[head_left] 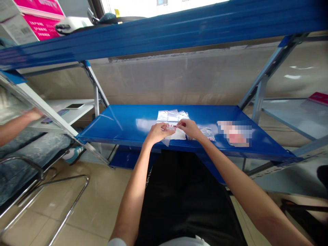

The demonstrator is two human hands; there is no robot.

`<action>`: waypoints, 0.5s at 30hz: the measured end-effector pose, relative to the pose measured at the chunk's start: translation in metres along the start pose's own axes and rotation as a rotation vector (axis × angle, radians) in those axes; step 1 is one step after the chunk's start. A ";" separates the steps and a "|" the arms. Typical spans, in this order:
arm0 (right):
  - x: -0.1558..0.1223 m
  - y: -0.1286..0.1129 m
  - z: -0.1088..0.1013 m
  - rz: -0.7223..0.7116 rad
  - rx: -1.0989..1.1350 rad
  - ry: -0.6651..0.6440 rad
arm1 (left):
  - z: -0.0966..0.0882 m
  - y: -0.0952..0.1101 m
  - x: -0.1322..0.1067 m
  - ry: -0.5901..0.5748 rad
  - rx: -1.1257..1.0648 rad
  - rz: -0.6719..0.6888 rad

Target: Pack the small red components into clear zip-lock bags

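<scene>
Near the front edge of the blue shelf (pixel 123 126), my left hand (pixel 156 132) is closed on a small clear plastic bag (pixel 167 139) that hangs below its fingers. My right hand (pixel 189 127) pinches at the bag's right side, by some small red bits (pixel 171 127) whose kind I cannot make out. Just beyond both hands lie several flat clear bags (pixel 167 115), overlapping on the shelf. Another bag (pixel 208 132) with reddish contents rests to the right of my right hand. Its left part is hidden behind the wrist.
A pixelated pinkish item (pixel 234 134) lies at the shelf's right. A blue upper beam (pixel 164 32) crosses above, with slanted metal posts (pixel 96 82) at the sides. At left are another person's arm (pixel 17 126), a white phone (pixel 74 106) and a chrome chair frame (pixel 74 201).
</scene>
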State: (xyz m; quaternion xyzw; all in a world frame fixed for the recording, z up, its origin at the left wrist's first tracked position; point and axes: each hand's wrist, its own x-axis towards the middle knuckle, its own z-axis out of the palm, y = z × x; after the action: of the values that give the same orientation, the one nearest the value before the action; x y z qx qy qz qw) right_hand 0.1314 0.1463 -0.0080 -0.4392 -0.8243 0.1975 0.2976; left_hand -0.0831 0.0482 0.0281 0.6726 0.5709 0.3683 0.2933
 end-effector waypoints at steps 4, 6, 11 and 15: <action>-0.002 -0.020 -0.019 -0.109 0.218 -0.055 | 0.000 0.002 0.000 -0.035 0.005 0.016; -0.003 -0.032 -0.027 -0.156 0.265 -0.098 | 0.001 0.002 0.000 -0.048 -0.004 0.033; -0.007 -0.055 -0.038 -0.166 0.227 -0.215 | 0.003 0.002 0.002 -0.072 -0.014 0.075; -0.006 -0.055 -0.040 -0.155 0.292 -0.235 | 0.004 0.003 0.003 -0.077 -0.031 0.081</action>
State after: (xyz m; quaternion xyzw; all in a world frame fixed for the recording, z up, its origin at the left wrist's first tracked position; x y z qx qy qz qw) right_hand 0.1272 0.1145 0.0522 -0.3006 -0.8473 0.3414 0.2742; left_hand -0.0785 0.0511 0.0289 0.7041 0.5258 0.3625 0.3105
